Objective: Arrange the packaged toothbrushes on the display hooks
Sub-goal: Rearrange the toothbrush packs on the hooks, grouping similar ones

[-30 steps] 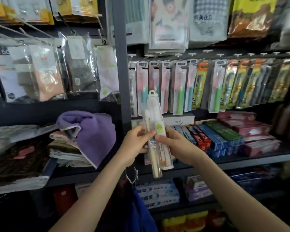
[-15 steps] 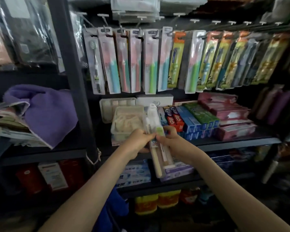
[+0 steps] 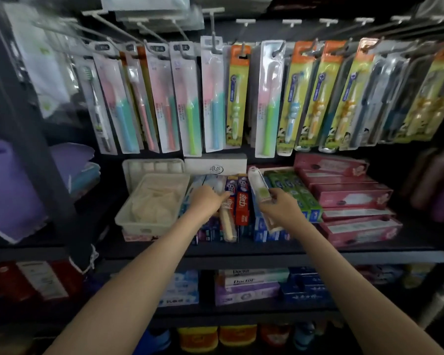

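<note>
Each grip on a toothbrush pack before crowded shelves.

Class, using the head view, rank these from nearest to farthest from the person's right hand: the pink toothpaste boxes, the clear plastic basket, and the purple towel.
1. Pink toothpaste boxes: just right of the right hand, same shelf.
2. Clear plastic basket: left, past the left hand.
3. Purple towel: far left, beyond the dark upright post.

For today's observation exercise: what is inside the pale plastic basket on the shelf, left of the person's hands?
The plastic basket holds a crumpled, cream-coloured mass, perhaps bagged or cloth goods; blur prevents naming it. Anything beneath that mass is covered.
</note>
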